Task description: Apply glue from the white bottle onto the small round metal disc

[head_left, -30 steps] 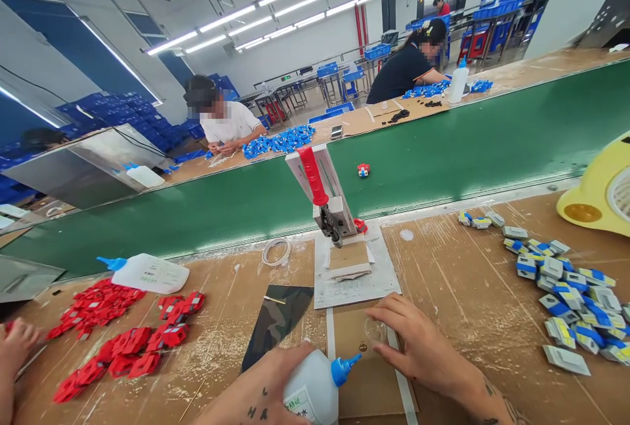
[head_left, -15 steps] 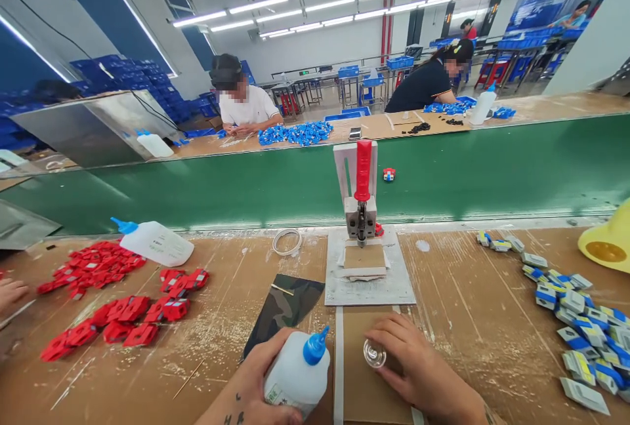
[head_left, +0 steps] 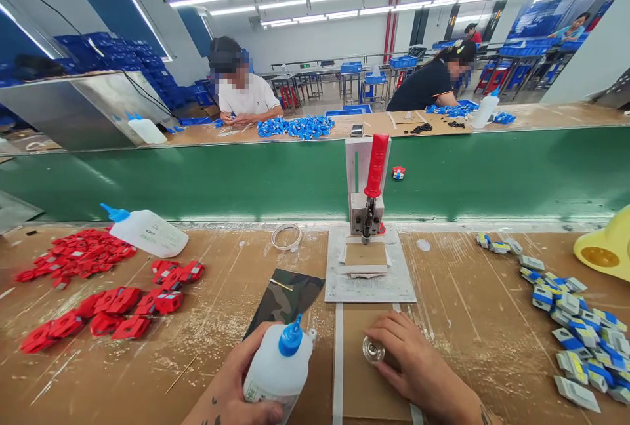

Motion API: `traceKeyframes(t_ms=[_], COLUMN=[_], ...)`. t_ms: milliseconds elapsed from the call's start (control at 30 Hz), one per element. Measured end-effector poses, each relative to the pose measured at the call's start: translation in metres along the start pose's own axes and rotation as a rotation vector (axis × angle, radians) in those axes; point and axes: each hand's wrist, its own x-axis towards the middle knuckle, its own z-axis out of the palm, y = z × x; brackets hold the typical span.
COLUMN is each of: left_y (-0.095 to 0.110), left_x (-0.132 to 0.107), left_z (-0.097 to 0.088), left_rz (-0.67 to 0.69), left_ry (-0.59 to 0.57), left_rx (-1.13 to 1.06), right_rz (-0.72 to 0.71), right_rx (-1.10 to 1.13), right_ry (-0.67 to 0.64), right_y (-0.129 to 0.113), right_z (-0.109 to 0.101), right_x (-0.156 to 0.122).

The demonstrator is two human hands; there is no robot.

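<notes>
My left hand (head_left: pixel 235 391) is wrapped round a white glue bottle (head_left: pixel 276 368) with a blue nozzle, held nearly upright at the bottom centre. My right hand (head_left: pixel 412 363) rests on a brown cardboard strip (head_left: pixel 364 385), its fingers pinching a small clear round piece (head_left: pixel 373 349). Just beyond stands a toggle clamp with a red handle (head_left: pixel 376 166) on a white base plate (head_left: pixel 370 281). A dark camouflage-patterned sheet (head_left: pixel 285 301) lies between the bottle and the plate.
Red plastic parts (head_left: pixel 93 294) cover the left of the bench beside a second glue bottle (head_left: pixel 147 231). Blue, white and yellow parts (head_left: pixel 575 320) lie at the right, near a yellow fan (head_left: pixel 605 248). A green conveyor (head_left: pixel 246 182) runs behind; two people work beyond it.
The glue bottle has swung from lying sideways with its nozzle pointing right to nearly upright. The view has shifted rightward; the right hand stays on the clear piece.
</notes>
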Motion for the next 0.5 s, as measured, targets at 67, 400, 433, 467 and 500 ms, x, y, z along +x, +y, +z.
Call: traceKeyframes(t_ms=[67,400,433,467,500], left_y=[-0.002,0.034,0.039,0.043,0.047], left_x=[-0.001,0.008,0.009,0.011,0.012], left_z=[-0.001,0.011,0.013,0.016,0.018], left_rz=[0.004,-0.084,-0.117,-0.146,-0.170], left_ry=[0.024,-0.168,-0.197,-0.221,-0.240], left_rx=[-0.026,0.249,0.303,0.359,0.411], right_rz=[-0.007,0.063,0.083,0.101,0.112], right_rx=[0.010,0.340,0.361,0.376,0.387], right_ry=[0.007,0.250,0.257,0.258,0.258], right_y=[0.000,0.018,0.019,0.019,0.019], right_z=[-0.001,-0.018,-0.020,-0.021,-0.022], right_x=[0.000,-0.003,-0.003,-0.003,-0.003])
